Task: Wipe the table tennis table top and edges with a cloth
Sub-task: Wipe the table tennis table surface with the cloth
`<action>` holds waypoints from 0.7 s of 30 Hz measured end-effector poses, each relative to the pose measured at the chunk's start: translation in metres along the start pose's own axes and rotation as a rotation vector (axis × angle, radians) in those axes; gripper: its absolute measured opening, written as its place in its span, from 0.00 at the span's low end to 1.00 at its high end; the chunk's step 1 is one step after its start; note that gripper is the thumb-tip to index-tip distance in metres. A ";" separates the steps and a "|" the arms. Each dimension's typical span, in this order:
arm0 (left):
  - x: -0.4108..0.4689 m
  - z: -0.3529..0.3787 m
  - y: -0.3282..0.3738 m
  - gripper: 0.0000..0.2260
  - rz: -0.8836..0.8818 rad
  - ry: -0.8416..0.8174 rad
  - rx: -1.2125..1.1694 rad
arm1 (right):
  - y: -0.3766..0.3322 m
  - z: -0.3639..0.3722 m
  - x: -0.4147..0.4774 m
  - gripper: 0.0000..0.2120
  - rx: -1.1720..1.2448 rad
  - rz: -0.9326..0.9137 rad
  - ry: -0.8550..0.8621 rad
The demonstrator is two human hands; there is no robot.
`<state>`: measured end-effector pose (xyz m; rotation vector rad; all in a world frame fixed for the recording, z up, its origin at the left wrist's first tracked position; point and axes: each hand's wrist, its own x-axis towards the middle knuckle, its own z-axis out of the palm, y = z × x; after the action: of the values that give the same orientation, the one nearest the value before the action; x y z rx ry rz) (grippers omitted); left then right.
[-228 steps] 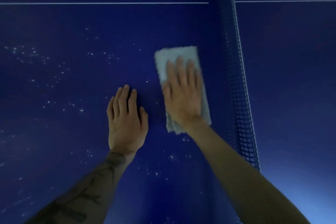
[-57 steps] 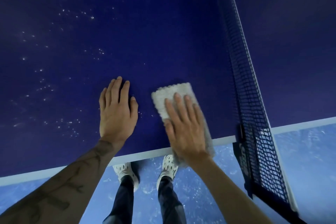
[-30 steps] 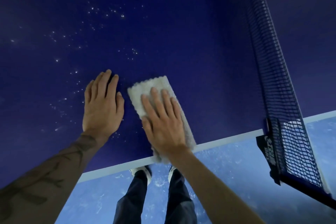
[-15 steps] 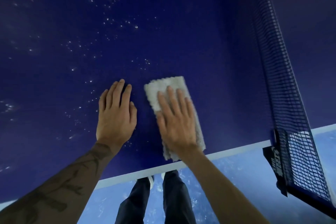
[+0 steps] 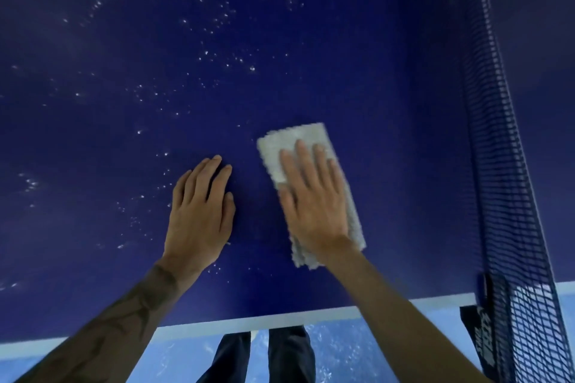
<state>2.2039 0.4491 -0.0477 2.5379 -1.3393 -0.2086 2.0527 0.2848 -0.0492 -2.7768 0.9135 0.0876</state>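
Note:
A folded pale grey cloth [image 5: 292,140] lies flat on the dark blue table tennis table [image 5: 389,102], a little in from the near white edge line. My right hand [image 5: 314,196] presses on it with straight, spread fingers and covers its middle. My left hand [image 5: 200,211] rests flat on the bare table top just left of the cloth, fingers straight and together. White specks are scattered over the table to the left and far side of both hands.
The dark blue net [image 5: 504,165] runs along the right side, with its clamp post [image 5: 479,329] at the near edge. Below the white edge line [image 5: 264,322] I see a mottled blue floor [image 5: 357,351] and my dark trouser legs [image 5: 280,357].
Both hands and the cloth have moved away from the near edge, further onto the table. More table top now shows between the cloth and the white line.

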 end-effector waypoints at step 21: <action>0.129 -0.006 -0.015 0.24 -0.194 0.089 -0.010 | 0.047 -0.034 0.173 0.30 0.038 0.305 0.060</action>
<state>2.2906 0.3516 -0.0468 2.6350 -1.0572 -0.1379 2.1637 0.1400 -0.0466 -2.5963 1.3335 0.0350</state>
